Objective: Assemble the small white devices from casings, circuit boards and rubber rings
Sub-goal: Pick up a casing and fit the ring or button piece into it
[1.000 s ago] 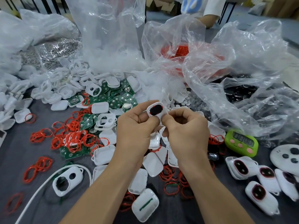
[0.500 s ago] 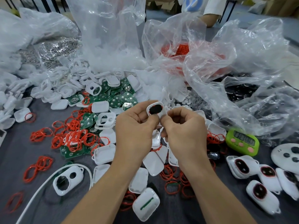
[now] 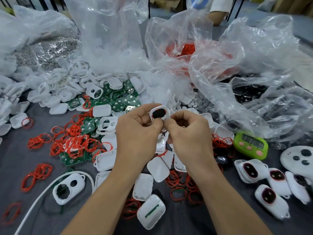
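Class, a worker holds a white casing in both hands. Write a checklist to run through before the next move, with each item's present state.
1. Left hand and right hand both grip the white casing: ok.
2. Black insert fills the casing's window: ok.
3. Red ring seated evenly around the insert: cannot tell, only a sliver shows.
4. Casing back closed: cannot tell, fingers hide it.
5. Loose red rings and circuit boards lie on the table: ok.
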`<act>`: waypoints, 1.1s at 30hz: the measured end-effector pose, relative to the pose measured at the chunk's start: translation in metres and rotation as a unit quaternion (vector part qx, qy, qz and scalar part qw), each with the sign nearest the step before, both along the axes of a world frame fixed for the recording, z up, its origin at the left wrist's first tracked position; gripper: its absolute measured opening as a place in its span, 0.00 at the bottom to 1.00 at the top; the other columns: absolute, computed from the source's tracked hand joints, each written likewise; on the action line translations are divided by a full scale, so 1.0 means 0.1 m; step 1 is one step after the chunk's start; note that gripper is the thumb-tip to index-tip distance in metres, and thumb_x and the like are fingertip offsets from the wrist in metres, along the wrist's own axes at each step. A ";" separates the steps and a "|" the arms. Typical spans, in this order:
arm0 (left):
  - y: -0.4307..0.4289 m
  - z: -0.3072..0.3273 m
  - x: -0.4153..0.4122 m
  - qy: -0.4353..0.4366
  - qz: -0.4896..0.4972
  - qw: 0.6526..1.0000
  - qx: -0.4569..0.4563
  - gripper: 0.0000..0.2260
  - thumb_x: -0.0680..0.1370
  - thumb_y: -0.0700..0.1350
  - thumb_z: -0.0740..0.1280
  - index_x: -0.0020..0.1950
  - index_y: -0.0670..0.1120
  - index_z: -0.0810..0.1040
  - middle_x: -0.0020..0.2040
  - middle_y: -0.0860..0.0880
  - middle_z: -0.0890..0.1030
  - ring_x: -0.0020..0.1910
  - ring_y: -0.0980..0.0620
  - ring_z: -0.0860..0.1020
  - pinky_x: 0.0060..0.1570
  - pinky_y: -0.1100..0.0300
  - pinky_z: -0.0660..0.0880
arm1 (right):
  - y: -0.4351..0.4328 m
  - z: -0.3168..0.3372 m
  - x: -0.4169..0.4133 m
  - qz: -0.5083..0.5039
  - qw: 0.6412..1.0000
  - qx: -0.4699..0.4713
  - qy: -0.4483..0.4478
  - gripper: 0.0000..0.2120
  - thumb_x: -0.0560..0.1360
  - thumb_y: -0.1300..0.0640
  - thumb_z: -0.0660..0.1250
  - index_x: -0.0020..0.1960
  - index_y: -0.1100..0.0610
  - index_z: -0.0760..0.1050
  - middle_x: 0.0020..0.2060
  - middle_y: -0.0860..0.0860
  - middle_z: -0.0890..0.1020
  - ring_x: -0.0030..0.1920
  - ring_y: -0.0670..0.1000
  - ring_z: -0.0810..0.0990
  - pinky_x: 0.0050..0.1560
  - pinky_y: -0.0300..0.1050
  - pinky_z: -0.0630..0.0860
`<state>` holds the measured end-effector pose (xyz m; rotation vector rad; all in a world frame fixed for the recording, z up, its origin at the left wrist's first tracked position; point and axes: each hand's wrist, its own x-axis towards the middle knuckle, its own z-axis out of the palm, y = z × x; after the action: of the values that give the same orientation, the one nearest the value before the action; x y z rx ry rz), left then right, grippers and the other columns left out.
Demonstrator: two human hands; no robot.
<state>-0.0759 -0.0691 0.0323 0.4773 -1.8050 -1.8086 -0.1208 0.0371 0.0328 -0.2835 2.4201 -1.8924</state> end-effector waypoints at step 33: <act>-0.56 0.14 0.00 -0.066 -0.036 0.944 0.322 0.09 0.80 0.32 0.65 0.57 0.38 0.82 0.42 0.44 0.87 0.36 0.52 0.86 0.32 0.66 0.79 | -0.38 0.25 -1.06 0.032 0.901 0.421 0.101 0.12 0.73 0.55 0.73 0.57 0.52 0.84 0.53 0.53 0.86 0.55 0.58 0.82 0.50 0.45 0.74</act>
<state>-0.0763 -0.1248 0.0467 0.7951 -1.2788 -2.4604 -0.2272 -0.0005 0.0576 -0.4930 3.0216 -0.6632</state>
